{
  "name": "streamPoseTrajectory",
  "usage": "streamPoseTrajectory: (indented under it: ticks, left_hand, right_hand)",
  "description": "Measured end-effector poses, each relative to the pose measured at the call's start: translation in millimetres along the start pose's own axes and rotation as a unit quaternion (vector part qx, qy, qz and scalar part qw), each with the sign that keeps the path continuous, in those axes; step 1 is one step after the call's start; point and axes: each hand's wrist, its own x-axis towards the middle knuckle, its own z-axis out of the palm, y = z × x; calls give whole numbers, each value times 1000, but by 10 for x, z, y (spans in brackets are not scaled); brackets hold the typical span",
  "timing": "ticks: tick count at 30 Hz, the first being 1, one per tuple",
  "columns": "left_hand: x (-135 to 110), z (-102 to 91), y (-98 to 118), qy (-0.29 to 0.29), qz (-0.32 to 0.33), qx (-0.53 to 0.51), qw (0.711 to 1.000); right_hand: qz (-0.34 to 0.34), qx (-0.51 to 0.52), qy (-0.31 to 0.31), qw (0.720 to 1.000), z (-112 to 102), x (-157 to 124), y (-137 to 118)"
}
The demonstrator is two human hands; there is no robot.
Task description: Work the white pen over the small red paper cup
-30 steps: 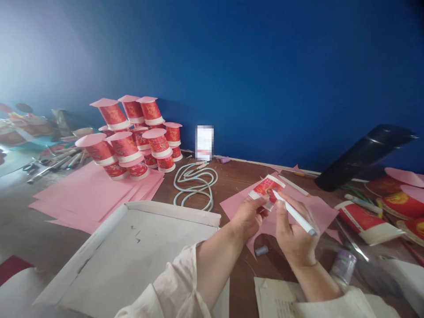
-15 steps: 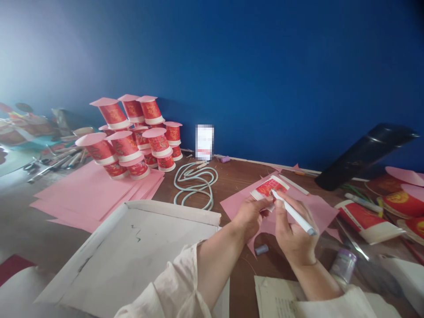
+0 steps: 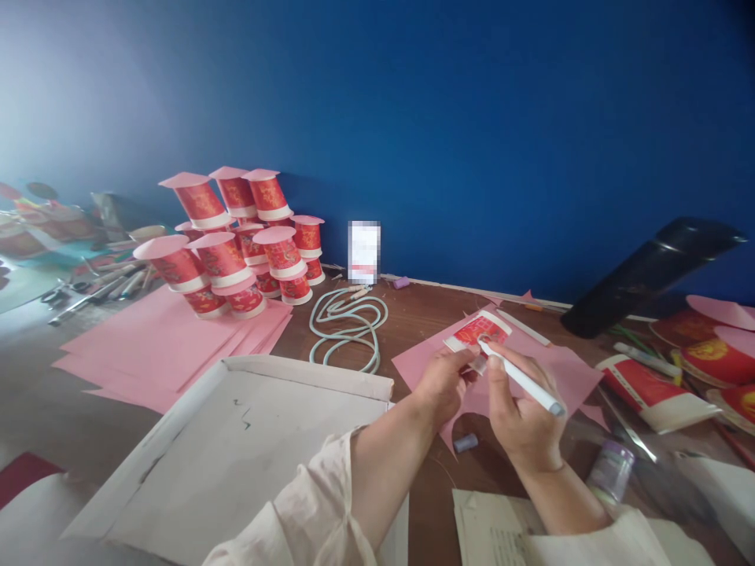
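My left hand (image 3: 441, 384) grips the lower end of a red paper cup (image 3: 479, 330) with a white rim, holding it tilted above a pink paper sheet (image 3: 566, 369). My right hand (image 3: 519, 409) is closed on a white pen (image 3: 522, 379), whose tip touches the cup's side near my left fingers. A small grey pen cap (image 3: 465, 442) lies on the wooden table just below both hands.
A pile of red cups with pink paper lids (image 3: 236, 244) stands at the back left on pink sheets (image 3: 153, 346). A white cardboard tray (image 3: 236, 448) lies near me. A pale green cord (image 3: 348, 322), a black bottle (image 3: 649, 275), more red cups (image 3: 649, 393) and a small jar (image 3: 610, 472) lie to the right.
The cup and both hands have shifted slightly; the pen tip has moved a little lower along the cup towards my left fingers.
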Motion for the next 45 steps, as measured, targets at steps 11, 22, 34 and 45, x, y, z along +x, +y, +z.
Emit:
streamPoseTrajectory:
  ticks: [11, 22, 34, 45]
  left_hand:
    - [30, -19, -1, 43, -20, -50, 998]
    - [40, -22, 39, 58, -34, -78, 995]
    - [50, -34, 36, 63, -31, -82, 994]
    - [37, -31, 35, 48, -18, -70, 996]
  right_hand:
    - [-4, -18, 14, 1000, 6, -16, 6]
    - [-22, -25, 20, 999, -3, -4, 28]
    - [4, -13, 11, 1000, 5, -18, 34]
    - [-10, -10, 1, 1000, -11, -8, 19]
